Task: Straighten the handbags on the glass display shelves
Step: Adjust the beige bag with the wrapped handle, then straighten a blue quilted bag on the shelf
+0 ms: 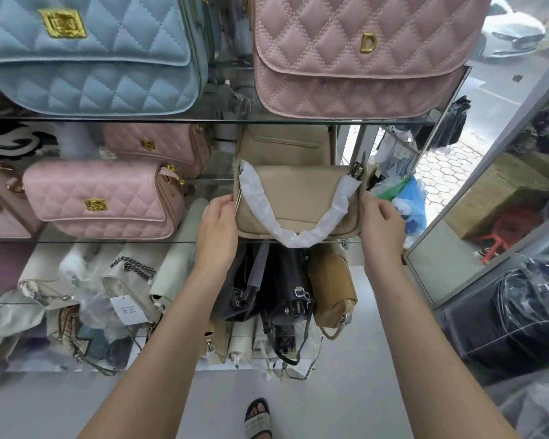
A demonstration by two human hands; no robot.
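Note:
A beige handbag with a paper-wrapped strap stands on the middle glass shelf, near its right end. My left hand grips the bag's left side and my right hand grips its right side. A pink quilted bag sits to the left on the same shelf. On the upper shelf stand a blue quilted bag and a pink quilted bag with a gold D. The fingertips of both hands are hidden behind the beige bag.
Below the shelf, black and tan bags and cream bags lie crowded on a lower level. A mirror leans at the right, with plastic-wrapped dark bags beneath it. My sandalled foot stands on the grey floor.

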